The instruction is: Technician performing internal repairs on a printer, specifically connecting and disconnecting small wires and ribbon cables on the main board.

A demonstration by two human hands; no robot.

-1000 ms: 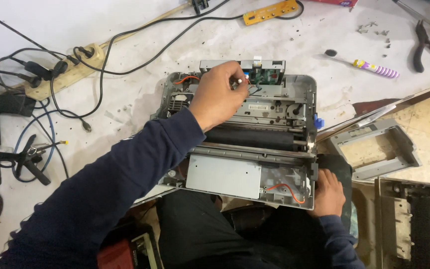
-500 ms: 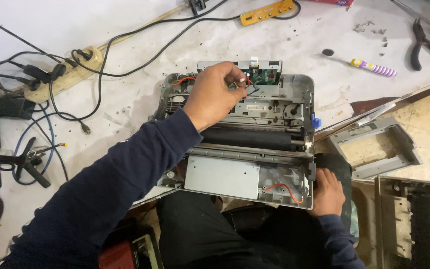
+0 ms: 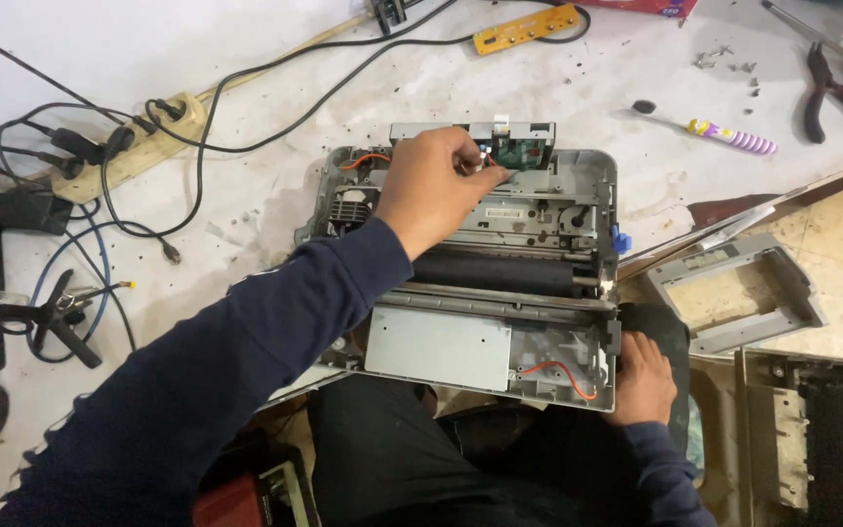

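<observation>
The opened grey plastic printer chassis (image 3: pixel 500 283) is set at the near edge of the stained white worktable (image 3: pixel 275 59), partly over the lap, so its far side can be reached; the left hand (image 3: pixel 436 185) is stretched across it, fingers pinched on a small white connector (image 3: pixel 480 164) beside the green circuit board (image 3: pixel 519 153) at the back, presumably for a fine grip; the right hand (image 3: pixel 641 376) is curled round the near right corner, seemingly so the body is steadied; a detached grey cover panel (image 3: pixel 734 293) is laid aside to the right; black-handled pliers (image 3: pixel 831 93) lie well apart.
</observation>
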